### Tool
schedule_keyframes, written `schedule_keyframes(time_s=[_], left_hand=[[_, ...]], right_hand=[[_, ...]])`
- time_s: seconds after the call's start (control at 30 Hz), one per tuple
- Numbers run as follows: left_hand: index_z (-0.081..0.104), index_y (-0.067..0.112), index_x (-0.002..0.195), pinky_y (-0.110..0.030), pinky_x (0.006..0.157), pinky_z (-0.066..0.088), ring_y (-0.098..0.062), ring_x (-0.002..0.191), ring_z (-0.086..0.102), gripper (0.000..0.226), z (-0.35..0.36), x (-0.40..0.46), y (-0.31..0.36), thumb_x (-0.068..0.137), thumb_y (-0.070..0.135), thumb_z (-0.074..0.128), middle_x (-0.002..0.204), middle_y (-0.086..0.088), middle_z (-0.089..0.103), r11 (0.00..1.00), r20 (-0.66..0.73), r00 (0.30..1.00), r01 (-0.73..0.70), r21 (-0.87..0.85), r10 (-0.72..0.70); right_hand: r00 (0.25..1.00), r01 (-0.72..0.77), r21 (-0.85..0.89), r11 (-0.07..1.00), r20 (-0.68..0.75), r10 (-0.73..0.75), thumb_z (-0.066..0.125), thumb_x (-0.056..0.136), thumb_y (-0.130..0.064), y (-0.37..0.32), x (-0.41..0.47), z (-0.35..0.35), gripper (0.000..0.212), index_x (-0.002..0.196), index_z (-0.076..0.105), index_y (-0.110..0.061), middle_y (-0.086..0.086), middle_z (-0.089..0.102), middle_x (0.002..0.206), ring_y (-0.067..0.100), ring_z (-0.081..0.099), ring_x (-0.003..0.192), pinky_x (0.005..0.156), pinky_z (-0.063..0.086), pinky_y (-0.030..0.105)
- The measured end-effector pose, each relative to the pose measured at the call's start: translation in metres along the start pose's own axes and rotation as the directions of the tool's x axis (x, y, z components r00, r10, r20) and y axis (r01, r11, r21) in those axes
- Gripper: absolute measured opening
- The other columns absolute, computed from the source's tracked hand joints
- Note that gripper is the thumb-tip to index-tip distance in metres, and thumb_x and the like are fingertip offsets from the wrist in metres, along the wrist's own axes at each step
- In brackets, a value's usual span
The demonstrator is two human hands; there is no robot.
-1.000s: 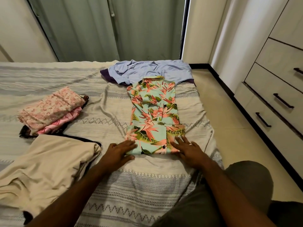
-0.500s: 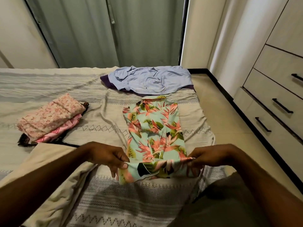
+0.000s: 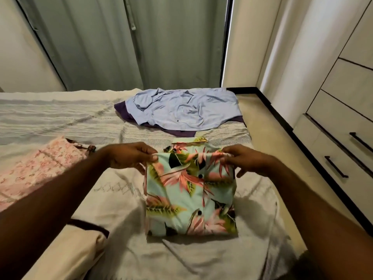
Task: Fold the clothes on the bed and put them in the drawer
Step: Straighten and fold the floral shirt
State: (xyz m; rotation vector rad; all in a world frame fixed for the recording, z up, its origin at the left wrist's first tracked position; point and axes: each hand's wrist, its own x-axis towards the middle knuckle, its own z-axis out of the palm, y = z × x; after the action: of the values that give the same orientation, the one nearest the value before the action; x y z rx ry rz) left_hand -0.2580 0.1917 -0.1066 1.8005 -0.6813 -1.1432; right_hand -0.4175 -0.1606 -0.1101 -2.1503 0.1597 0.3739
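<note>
I'm pinching the floral shirt's (image 3: 189, 190) far corners, left hand (image 3: 129, 156) and right hand (image 3: 245, 159) level, the blue shirt (image 3: 185, 108) lying beyond.

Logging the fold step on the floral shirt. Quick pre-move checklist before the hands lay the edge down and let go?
1. Both corners held: left hand and right hand each pinch the folded edge of the floral shirt. Ok.
2. Fold square: side edges look roughly parallel. Ok.
3. Collar covered: it pokes out past the fold. Not ok.
4. Clear of the blue shirt: a strip of bed cover shows between them. Ok.
5. Drawer open: shut. Not ok.
</note>
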Motion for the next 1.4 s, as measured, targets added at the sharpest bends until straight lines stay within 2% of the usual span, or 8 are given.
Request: schedule_keyframes(time_s=[0.13, 0.23, 0.5, 0.77, 1.0, 1.17, 1.3, 1.4], left_hand=[[0.075, 0.014, 0.089, -0.03, 0.071, 0.052, -0.015, 0.08, 0.064, 0.013, -0.037, 0.057, 0.019, 0.092, 0.024, 0.068, 0.09, -0.008, 0.069, 0.999, -0.26, 0.965, -0.03, 0.029, 0.036], [0.069, 0.011, 0.101, -0.03, 0.064, 0.052, -0.029, 0.084, 0.063, 0.013, -0.052, 0.109, -0.007, 0.094, 0.021, 0.07, 0.098, -0.019, 0.066, 0.988, -0.644, 0.765, 0.079, 0.136, 0.028], [0.058, 0.007, 0.116, -0.036, 0.089, 0.052, -0.024, 0.104, 0.061, 0.069, -0.038, 0.161, -0.068, 0.067, 0.044, 0.091, 0.11, -0.004, 0.063, 0.912, -0.698, 0.705, 0.356, 0.202, -0.121], [0.07, -0.002, 0.083, -0.038, 0.057, 0.051, -0.032, 0.065, 0.06, 0.021, -0.042, 0.143, -0.03, 0.069, 0.006, 0.083, 0.071, -0.018, 0.065, 0.985, -0.536, 0.842, 0.137, 0.106, -0.06], [0.07, 0.006, 0.089, -0.035, 0.063, 0.061, -0.018, 0.072, 0.068, 0.013, -0.057, 0.093, 0.057, 0.081, -0.002, 0.077, 0.078, -0.003, 0.071, 0.926, -0.654, 0.674, -0.358, 0.12, 0.345], [0.066, 0.007, 0.104, -0.025, 0.078, 0.058, -0.02, 0.106, 0.059, 0.044, -0.041, 0.053, 0.014, 0.067, -0.01, 0.084, 0.115, -0.003, 0.058, 0.926, -0.698, 0.629, -0.353, 0.135, 0.342], [0.068, 0.036, 0.09, -0.044, 0.083, 0.047, -0.024, 0.113, 0.057, 0.028, -0.009, 0.017, -0.1, 0.066, 0.037, 0.081, 0.122, 0.012, 0.057, 0.875, -0.606, 0.748, 0.071, 0.48, 0.271], [0.071, 0.034, 0.085, -0.037, 0.081, 0.022, -0.027, 0.116, 0.045, 0.019, 0.029, -0.021, -0.141, 0.07, 0.024, 0.074, 0.124, 0.009, 0.053, 0.702, -0.571, 0.782, 0.258, 0.664, 0.252]], right_hand=[[0.971, 0.008, -0.057, 0.998, -0.237, -0.021, 0.061, 0.099, -0.025, 0.0, 0.077, -0.022, 0.008, 0.099, 0.064, -0.017, 0.009, 0.067, 0.088, 0.022, 0.064, 0.076, 0.053, 0.054, 0.036], [0.886, -0.11, -0.157, 0.981, -0.462, 0.025, 0.069, 0.091, -0.035, 0.022, 0.129, -0.013, 0.033, 0.116, 0.058, -0.016, 0.013, 0.068, 0.109, 0.03, 0.065, 0.095, 0.078, 0.055, 0.041], [0.89, -0.313, -0.094, 0.945, -0.375, 0.258, 0.07, 0.069, -0.068, 0.073, 0.178, 0.027, 0.064, 0.103, 0.064, -0.014, 0.008, 0.065, 0.106, 0.03, 0.062, 0.102, 0.085, 0.052, 0.038], [0.92, 0.063, 0.447, 0.892, -0.373, 0.122, 0.072, 0.087, -0.006, 0.048, 0.156, 0.018, 0.012, 0.087, 0.075, -0.018, 0.011, 0.076, 0.089, 0.03, 0.072, 0.088, 0.083, 0.058, 0.046], [0.733, 0.51, 0.222, 0.831, -0.618, -0.285, 0.064, 0.086, 0.0, -0.025, 0.086, -0.033, 0.026, 0.109, 0.074, -0.006, 0.01, 0.075, 0.101, 0.029, 0.072, 0.096, 0.081, 0.06, 0.042], [0.658, 0.58, -0.227, 0.782, -0.435, -0.615, 0.078, 0.078, -0.001, -0.023, 0.042, 0.025, 0.027, 0.074, 0.058, -0.018, -0.007, 0.054, 0.081, 0.003, 0.052, 0.075, 0.065, 0.041, 0.023], [0.757, 0.574, -0.394, 0.717, -0.079, -0.649, 0.061, 0.076, -0.019, 0.017, 0.013, 0.111, 0.011, 0.077, 0.058, -0.029, -0.005, 0.058, 0.088, 0.012, 0.055, 0.084, 0.07, 0.048, 0.034], [0.819, 0.551, -0.562, 0.616, 0.225, -0.527, 0.064, 0.083, -0.035, 0.035, -0.013, 0.18, 0.021, 0.1, 0.073, -0.03, -0.007, 0.063, 0.1, 0.017, 0.058, 0.098, 0.087, 0.041, 0.044]])
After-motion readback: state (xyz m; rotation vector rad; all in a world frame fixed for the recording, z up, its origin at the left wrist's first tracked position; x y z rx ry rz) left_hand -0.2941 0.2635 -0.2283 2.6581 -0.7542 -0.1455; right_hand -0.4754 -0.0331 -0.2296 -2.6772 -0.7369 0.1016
